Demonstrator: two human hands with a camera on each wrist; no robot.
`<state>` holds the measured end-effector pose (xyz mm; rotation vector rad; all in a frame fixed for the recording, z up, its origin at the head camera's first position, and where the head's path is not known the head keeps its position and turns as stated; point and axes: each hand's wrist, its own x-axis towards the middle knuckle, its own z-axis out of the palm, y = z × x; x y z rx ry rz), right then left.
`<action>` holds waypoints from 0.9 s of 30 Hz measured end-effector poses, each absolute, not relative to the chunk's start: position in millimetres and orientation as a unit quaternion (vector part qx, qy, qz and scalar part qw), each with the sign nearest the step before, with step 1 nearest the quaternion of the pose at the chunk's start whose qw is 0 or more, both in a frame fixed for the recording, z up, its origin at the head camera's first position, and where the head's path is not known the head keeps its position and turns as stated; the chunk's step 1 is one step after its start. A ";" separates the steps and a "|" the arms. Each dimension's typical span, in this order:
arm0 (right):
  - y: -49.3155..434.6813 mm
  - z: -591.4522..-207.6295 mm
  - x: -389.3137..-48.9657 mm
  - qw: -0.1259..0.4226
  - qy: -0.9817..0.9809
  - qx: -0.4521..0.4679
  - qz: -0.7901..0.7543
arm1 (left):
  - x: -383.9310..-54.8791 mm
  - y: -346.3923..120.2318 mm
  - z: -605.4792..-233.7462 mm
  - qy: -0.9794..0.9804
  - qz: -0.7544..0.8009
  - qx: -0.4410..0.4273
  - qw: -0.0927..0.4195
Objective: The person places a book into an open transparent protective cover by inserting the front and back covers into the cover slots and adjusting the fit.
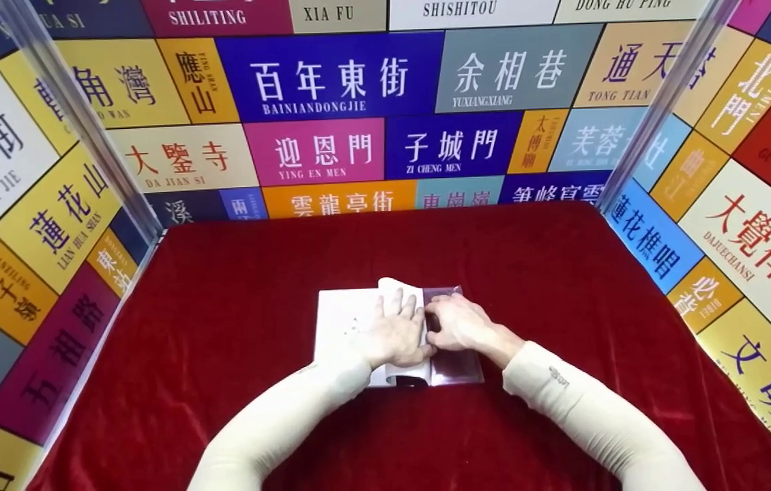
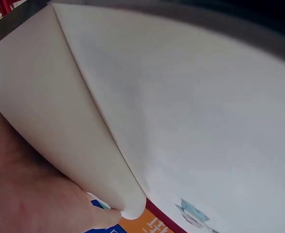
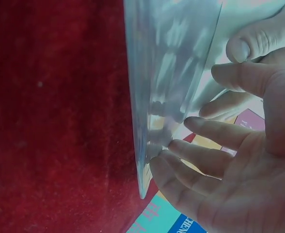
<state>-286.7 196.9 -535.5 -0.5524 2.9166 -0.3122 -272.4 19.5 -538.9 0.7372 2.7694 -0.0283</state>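
An open book [image 1: 334,310] with white pages lies in the middle of the red cloth. My left hand [image 1: 396,334] rests on it with spread, straight fingers, over a page [image 2: 70,111] that curls up beneath the hand. Small dark marks show on the left part of the book. A clear plastic cover [image 1: 457,368] extends from the book's right side. My right hand [image 1: 457,322] touches this cover near the curled page's edge, its fingers loosely bent. In the right wrist view its fingertips [image 3: 174,145] meet the shiny plastic, and the two thumbs are close together.
A red velvet cloth [image 1: 242,273] covers the table. Panels [image 1: 331,75] printed with coloured name signs stand behind and on both sides, with clear corner posts [image 1: 658,102] between them.
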 end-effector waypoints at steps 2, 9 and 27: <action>197.4 -536.4 -286.3 0.083 0.974 -0.182 -0.105 | -271.1 17.5 -540.8 0.958 -0.028 0.253 0.129; 199.5 -536.2 -285.1 0.093 0.974 -0.182 -0.102 | -266.0 15.9 -545.5 0.963 -0.066 0.240 0.098; 202.5 -536.7 -288.2 0.076 0.973 -0.193 -0.104 | -268.7 25.6 -547.9 0.957 -0.056 0.260 0.112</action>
